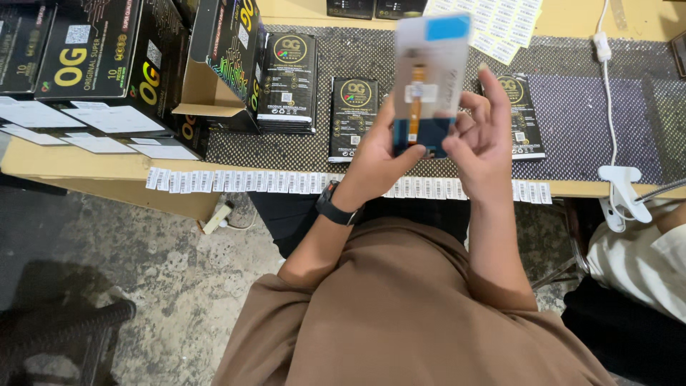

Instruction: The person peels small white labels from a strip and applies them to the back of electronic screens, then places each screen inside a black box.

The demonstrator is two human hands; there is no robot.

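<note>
While left hand [373, 154] clamps phone screen panel [429, 78], right hand [480, 136] grip touches its edge.

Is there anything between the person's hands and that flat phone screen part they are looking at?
Nothing visible. The left hand grips the flat screen part at its lower end, and the right hand touches its right edge with its fingers. The part is raised above the dark mat.

Phone screen panel [429, 71] motion-blurred; lower edge perhaps hidden behind fingers [475, 132].
</note>
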